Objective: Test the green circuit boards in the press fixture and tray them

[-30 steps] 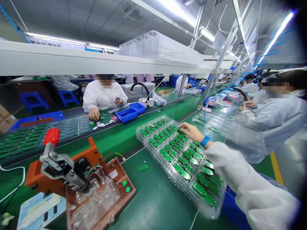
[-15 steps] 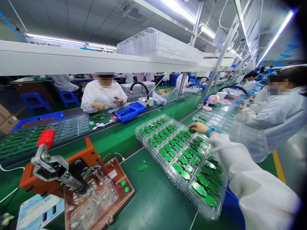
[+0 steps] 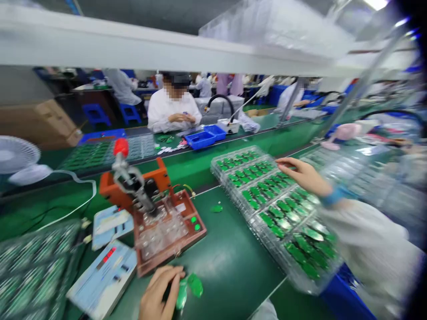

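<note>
My left hand (image 3: 162, 291) is at the bottom of the view, its fingers bent and closed on the edge of a green circuit board (image 3: 182, 294). A second green board (image 3: 195, 285) is right beside that one. My right hand (image 3: 302, 174), with a blue band at the wrist, reaches over the far right edge of a clear plastic tray (image 3: 248, 213). Its fingers are slightly apart and no board shows in them. Rows of green boards (image 3: 268, 224) fill the tray's compartments. Left of the tray stands a test fixture (image 3: 170, 255) with a red-handled toggle clamp (image 3: 121, 146).
One loose green board (image 3: 216, 208) lies between fixture and tray. Two light-blue meter boxes (image 3: 103, 278) sit left of the fixture, near another filled tray (image 3: 33, 266). A white shelf (image 3: 133, 46) crosses overhead. A co-worker (image 3: 175, 109) sits opposite, behind blue bins (image 3: 200, 138).
The view has turned left and down. My left hand has come into view with green boards beside it. My right hand stays at the tray's far edge; the board at its fingertips no longer shows.
</note>
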The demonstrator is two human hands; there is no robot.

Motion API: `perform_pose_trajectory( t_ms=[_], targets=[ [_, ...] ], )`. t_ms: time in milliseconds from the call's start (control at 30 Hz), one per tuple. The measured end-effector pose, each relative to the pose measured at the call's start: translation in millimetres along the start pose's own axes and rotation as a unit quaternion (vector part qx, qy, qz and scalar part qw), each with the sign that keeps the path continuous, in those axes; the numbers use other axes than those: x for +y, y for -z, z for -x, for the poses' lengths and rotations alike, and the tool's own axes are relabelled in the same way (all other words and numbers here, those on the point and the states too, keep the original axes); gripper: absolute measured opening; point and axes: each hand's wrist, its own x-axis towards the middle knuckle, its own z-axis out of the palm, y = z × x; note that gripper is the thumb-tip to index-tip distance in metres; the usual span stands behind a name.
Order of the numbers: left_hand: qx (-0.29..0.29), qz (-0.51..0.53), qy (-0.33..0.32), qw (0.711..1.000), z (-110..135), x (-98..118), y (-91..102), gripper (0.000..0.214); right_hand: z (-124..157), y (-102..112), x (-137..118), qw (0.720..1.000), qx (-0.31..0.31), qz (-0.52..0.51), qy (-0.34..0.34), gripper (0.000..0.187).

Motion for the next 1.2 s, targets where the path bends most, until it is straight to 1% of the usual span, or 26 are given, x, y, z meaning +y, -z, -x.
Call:
perform_pose_trajectory(
  t_ms=[67, 100, 167, 200, 233, 267, 333, 400, 433, 500, 600, 700, 767, 833, 900, 933, 1000, 1067, 1133, 1200],
  targets=[
    [-0.019, -0.012, 0.032, 0.999, 0, 3, 8.8, 0.016, 52, -16, -45, 0.994, -0.069, -0.052, 0.073, 0.038],
    [-0.029, -0.018, 0.046, 0.998, 0, 3, 13.6, 0.016, 80, -27, -66, 0.981, -0.103, -0.093, 0.135, 0.036],
    [-0.059, -0.029, 0.069, 0.996, 2, 4, 23.2, 0.015, 133, -53, -102, 0.940, -0.226, -0.141, 0.215, 0.026],
    [-0.081, -0.033, 0.072, 0.994, 4, 5, 27.9, 0.015, 155, -68, -117, 0.911, -0.303, -0.154, 0.236, 0.024],
    [-0.107, -0.036, 0.072, 0.991, 7, 5, 32.2, 0.014, 172, -85, -128, 0.891, -0.345, -0.167, 0.243, 0.023],
    [-0.134, -0.039, 0.067, 0.988, 9, 6, 36.1, 0.014, 185, -102, -137, 0.877, -0.374, -0.174, 0.247, 0.024],
    [-0.185, -0.040, 0.053, 0.980, 14, 8, 42.0, 0.014, 196, -137, -148, 0.864, -0.397, -0.181, 0.252, 0.025],
    [-0.221, -0.041, 0.043, 0.973, 17, 9, 45.2, 0.018, 193, -165, -152, 0.855, -0.408, -0.180, 0.265, 0.026],
    [-0.233, -0.042, 0.043, 0.971, 17, 9, 45.8, 0.020, 188, -175, -153, 0.849, -0.416, -0.177, 0.273, 0.027],
    [-0.249, -0.045, 0.045, 0.966, 16, 8, 45.2, 0.024, 179, -187, -155, 0.839, -0.431, -0.168, 0.285, 0.032],
    [-0.262, -0.047, 0.046, 0.963, 14, 6, 41.6, 0.028, 170, -194, -157, 0.830, -0.443, -0.160, 0.299, 0.036],
    [-0.272, -0.061, 0.044, 0.959, 16, 5, 37.8, 0.030, 170, -197, -157, 0.827, -0.441, -0.167, 0.308, 0.033],
    [-0.268, -0.065, 0.034, 0.961, 17, 7, 37.9, 0.029, 171, -196, -157, 0.825, -0.438, -0.174, 0.312, 0.030],
    [-0.235, -0.049, 0.014, 0.971, 15, 10, 42.0, 0.026, 169, -192, -157, 0.821, -0.434, -0.193, 0.317, 0.027],
    [-0.176, -0.026, -0.006, 0.984, 7, 12, 49.9, 0.022, 161, -185, -160, 0.824, -0.406, -0.226, 0.324, 0.025],
    [-0.138, -0.022, -0.015, 0.990, 1, 11, 54.5, 0.021, 154, -182, -163, 0.831, -0.376, -0.242, 0.330, 0.025],
    [-0.062, -0.038, -0.028, 0.997, -16, 5, 62.5, 0.018, 137, -179, -171, 0.852, -0.292, -0.260, 0.348, 0.025],
    [0.002, -0.072, -0.036, 0.997, -34, -7, 66.2, 0.016, 116, -183, -181, 0.866, -0.224, -0.257, 0.366, 0.025],
    [0.032, -0.092, -0.040, 0.994, -50, -20, 65.0, 0.015, 96, -194, -191, 0.871, -0.197, -0.252, 0.374, 0.026],
    [0.031, -0.098, -0.042, 0.994, -60, -30, 60.9, 0.017, 82, -207, -197, 0.869, -0.194, -0.251, 0.380, 0.028]
  ],
)
